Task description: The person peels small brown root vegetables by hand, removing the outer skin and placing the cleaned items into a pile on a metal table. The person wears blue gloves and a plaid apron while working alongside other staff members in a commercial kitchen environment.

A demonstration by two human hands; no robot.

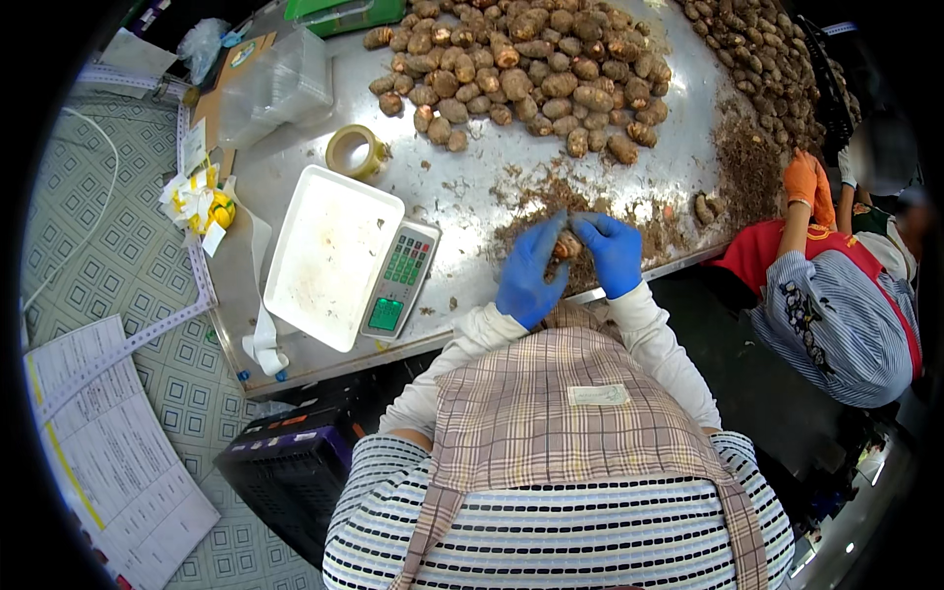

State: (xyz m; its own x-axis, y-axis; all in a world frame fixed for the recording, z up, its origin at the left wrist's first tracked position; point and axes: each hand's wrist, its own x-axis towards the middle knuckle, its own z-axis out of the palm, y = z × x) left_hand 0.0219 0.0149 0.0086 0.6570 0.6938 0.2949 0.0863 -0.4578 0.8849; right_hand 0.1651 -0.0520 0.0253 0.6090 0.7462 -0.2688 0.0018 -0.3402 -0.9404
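My left hand [532, 271], in a blue glove, holds a small brown taro corm [567, 245] over the near edge of a metal table. My right hand [611, 251], gloved alike, has its bent fingertips at the corm's right side; whether they grip it is hidden. Loose root fibres and soil [549, 195] lie around and beyond both hands. Farther back spreads a large pile of taro corms [516, 81]. Left of my hands is a digital scale [402, 273] with a lit display and a bare white weighing tray [332, 254].
Packing tape [354, 151] lies behind the scale, near stacked clear plastic containers [284, 88] and a green crate [343, 15]. Yellow-and-white netting [203, 203] hangs at the left edge. Rightward, a co-worker's orange-gloved hand [807, 184] is beside another corm heap [767, 66]. A black crate [291, 464] stands below.
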